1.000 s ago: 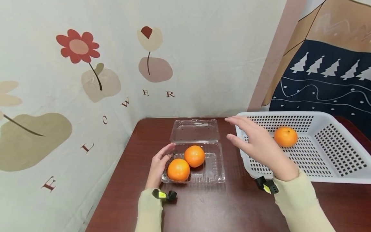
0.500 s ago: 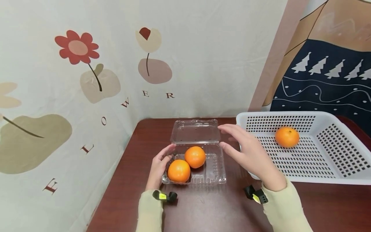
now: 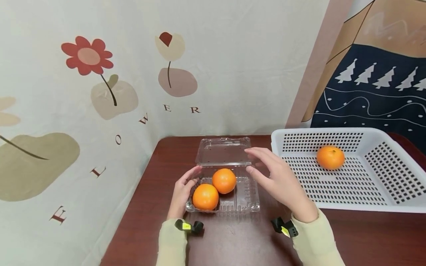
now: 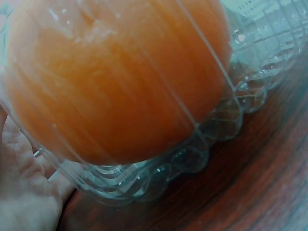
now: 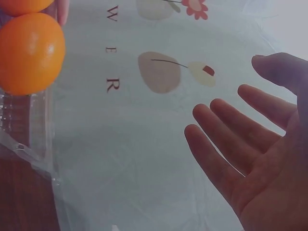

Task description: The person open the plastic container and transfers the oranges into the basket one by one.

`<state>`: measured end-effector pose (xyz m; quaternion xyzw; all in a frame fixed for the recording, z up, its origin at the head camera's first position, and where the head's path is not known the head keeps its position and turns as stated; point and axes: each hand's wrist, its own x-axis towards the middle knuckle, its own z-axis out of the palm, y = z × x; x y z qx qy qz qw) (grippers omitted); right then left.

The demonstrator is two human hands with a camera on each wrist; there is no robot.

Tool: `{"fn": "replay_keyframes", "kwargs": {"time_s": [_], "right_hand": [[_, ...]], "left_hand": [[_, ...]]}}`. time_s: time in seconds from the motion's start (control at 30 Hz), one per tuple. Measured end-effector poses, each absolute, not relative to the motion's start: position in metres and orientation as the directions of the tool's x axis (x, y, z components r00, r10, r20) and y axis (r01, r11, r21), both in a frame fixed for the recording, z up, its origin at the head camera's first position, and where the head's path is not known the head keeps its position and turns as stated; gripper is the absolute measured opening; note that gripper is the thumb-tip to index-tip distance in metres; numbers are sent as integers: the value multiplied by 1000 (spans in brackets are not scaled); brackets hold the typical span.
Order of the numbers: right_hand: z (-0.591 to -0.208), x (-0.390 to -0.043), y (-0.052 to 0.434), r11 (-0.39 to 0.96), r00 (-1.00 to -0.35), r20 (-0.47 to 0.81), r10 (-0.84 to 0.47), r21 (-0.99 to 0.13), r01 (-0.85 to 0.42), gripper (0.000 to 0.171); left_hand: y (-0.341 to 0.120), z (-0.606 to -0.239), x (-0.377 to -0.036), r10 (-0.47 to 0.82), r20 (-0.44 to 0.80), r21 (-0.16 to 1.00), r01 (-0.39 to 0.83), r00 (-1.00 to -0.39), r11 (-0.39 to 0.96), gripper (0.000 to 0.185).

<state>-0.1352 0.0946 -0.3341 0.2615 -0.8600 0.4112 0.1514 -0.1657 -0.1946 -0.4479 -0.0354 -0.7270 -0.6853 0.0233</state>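
Gleaming brown table [image 3: 233,240] beside floral wall [image 3: 100,92]

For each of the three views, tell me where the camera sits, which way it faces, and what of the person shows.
Head: worn high, facing forward and down at the table; both hands and sleeves show.
Left wrist: low at the table, facing the clear clamshell box and the near orange; a bit of the left palm shows.
Right wrist: faces the flowered wall past the open fingers.
Shared: the box and its oranges appear in all three.
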Motion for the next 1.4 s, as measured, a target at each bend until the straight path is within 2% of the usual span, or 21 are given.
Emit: {"fn": "replay_keyframes", "kwargs": {"time_s": [0.17, 0.47, 0.73, 1.4], "right_hand": [[-339, -138, 90, 529, -810, 483, -332, -616, -584, 42], [-352, -138, 77, 550, -776, 510, -370, -552, -626, 43], [-367, -142, 69, 541, -772, 498, -394, -554, -633, 42], [-392, -149, 57, 597, -823, 411, -393, -566, -568, 41]], "left_hand": [[-196, -447, -166, 24, 94, 993, 95, -995, 64, 40], [-200, -467, -174, 8, 87, 994, 88, -996, 68, 41], [-196, -454, -167, 16, 60, 997, 60, -998, 57, 40], [-194, -447, -165, 18, 72, 995, 73, -997, 71, 40]]}}
